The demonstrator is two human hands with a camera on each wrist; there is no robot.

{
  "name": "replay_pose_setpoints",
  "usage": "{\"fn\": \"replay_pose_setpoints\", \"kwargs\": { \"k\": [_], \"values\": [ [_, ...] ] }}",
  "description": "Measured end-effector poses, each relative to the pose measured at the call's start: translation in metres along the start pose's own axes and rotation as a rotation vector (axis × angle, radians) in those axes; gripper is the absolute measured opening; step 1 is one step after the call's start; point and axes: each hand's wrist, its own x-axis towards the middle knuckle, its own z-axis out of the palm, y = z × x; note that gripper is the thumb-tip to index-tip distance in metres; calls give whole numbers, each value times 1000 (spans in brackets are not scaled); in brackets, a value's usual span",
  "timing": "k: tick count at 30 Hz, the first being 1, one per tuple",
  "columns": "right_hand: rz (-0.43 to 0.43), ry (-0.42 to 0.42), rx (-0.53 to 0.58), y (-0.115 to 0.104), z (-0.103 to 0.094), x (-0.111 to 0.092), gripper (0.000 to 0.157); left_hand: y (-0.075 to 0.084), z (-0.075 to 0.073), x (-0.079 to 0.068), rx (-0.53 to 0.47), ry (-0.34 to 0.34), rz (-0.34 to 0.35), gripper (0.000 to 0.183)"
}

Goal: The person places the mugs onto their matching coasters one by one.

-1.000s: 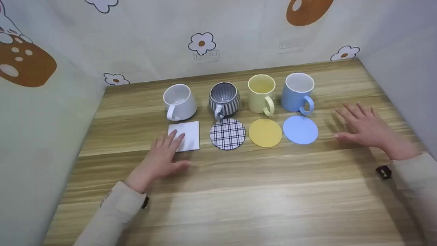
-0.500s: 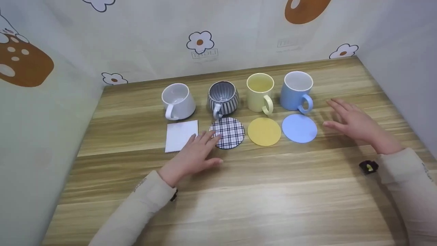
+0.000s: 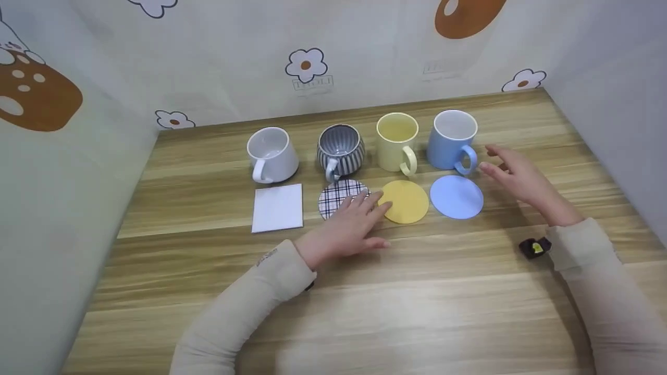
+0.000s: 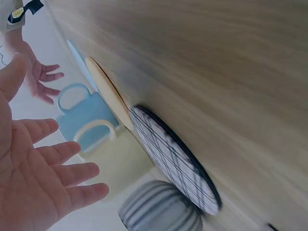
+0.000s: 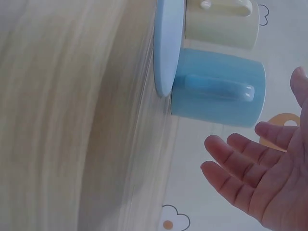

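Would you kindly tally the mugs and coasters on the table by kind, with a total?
Mugs: 4 (white mug, striped mug, yellow mug, blue mug)
Coasters: 4 (square white coaster, plaid coaster, yellow coaster, blue coaster)
Total: 8

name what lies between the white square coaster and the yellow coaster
The plaid coaster lies there, partly hidden by the left hand, as the head view shows.

There are four mugs (image 3: 390,154), three round coasters (image 3: 456,197), one square coaster (image 3: 278,208).
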Motion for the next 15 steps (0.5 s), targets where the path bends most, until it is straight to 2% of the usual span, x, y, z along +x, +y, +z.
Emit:
{"fn": "replay_pose_setpoints", "kwargs": {
  "k": [4, 9, 15],
  "values": [
    [-7, 28, 55, -1, 4, 4, 60, 10, 1, 14, 10, -20, 13, 78],
    [66, 25, 137, -3, 8, 8, 62, 20, 5, 30, 41, -50, 37, 79],
    [133, 33, 170, -5, 11, 13, 63, 30, 9, 50, 60, -96, 47, 80]
  ]
}}
